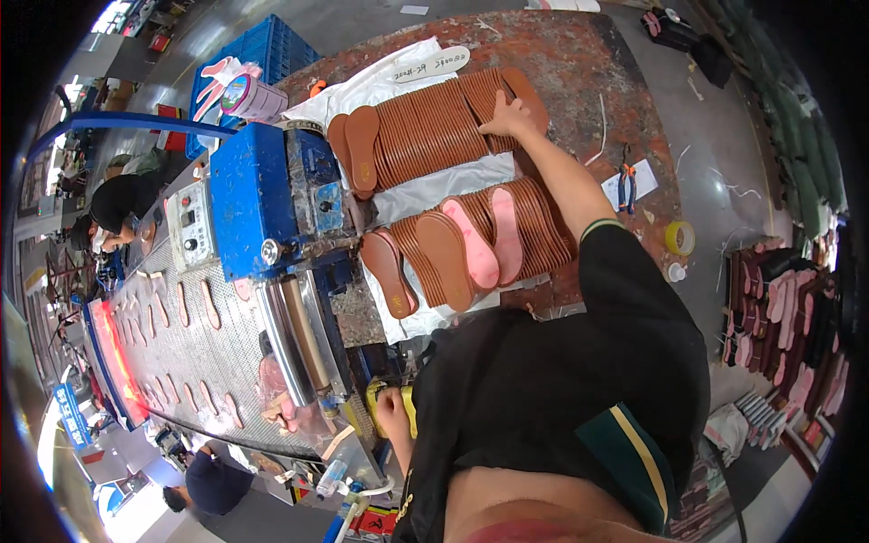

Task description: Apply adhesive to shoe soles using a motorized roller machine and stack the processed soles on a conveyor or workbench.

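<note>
You've got brn insoles (425,127) w/ gold marks at 12 o'clock, blotchy pink insoles (505,235) at 2, blue machine housing (253,204) at 10, yel. tape roll (671,239) at 3; your blk shirt (552,389) has grn trim.

black top (561,380) | short sleeve (634,281), pale-green edging (599,225) | dark-green panel (611,450), cream stripe (644,455)

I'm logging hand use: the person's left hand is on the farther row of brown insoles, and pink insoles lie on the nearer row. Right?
Not the left hand: the head view shows the right hand on the farther row of brown insoles. Pink insoles do lie on the nearer row.
</note>
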`<control>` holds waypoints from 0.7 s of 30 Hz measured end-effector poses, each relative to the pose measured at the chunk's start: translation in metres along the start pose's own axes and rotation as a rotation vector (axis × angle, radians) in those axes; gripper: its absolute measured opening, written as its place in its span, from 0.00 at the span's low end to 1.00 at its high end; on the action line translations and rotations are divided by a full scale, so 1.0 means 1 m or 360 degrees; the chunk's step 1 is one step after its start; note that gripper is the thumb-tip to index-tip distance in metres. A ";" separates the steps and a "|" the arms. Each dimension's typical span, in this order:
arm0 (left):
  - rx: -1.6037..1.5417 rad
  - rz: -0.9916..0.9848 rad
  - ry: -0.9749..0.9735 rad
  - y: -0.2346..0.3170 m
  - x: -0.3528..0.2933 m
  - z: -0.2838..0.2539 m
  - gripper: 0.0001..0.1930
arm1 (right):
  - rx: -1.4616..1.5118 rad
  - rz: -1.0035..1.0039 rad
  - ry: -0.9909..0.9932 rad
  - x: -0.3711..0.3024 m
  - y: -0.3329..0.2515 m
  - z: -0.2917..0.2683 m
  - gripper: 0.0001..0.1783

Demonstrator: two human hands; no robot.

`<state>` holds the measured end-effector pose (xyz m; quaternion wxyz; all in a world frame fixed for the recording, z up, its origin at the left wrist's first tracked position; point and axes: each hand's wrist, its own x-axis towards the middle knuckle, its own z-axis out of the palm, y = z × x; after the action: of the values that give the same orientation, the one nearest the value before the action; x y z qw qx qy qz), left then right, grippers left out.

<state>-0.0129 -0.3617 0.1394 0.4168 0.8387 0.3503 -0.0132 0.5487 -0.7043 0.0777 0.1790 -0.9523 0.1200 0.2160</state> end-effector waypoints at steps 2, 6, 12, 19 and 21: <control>-0.0251 -0.0015 -0.0234 0.061 0.014 0.009 0.06 | 0.0002 -0.0024 0.0030 -0.006 0.016 -0.014 0.59; -0.0179 0.0257 -0.0463 0.097 0.018 0.004 0.04 | 0.1325 -0.0499 0.0107 -0.069 0.041 -0.050 0.44; -0.0710 0.1349 -0.0048 0.208 0.079 -0.016 0.14 | 0.3047 -0.0351 -0.0958 -0.292 0.017 -0.028 0.47; -0.0593 0.1515 -0.0617 0.261 0.104 -0.046 0.22 | 0.2890 -0.1104 -0.1513 -0.393 0.006 0.064 0.56; -0.0495 0.1586 -0.0616 0.249 0.110 -0.039 0.22 | 0.2622 -0.1060 -0.1695 -0.399 0.021 0.079 0.62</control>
<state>0.2088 -0.3717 0.3017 0.5482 0.8138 -0.1738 0.0836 0.1627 -0.6320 0.1866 0.8556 -0.3008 -0.1337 0.3996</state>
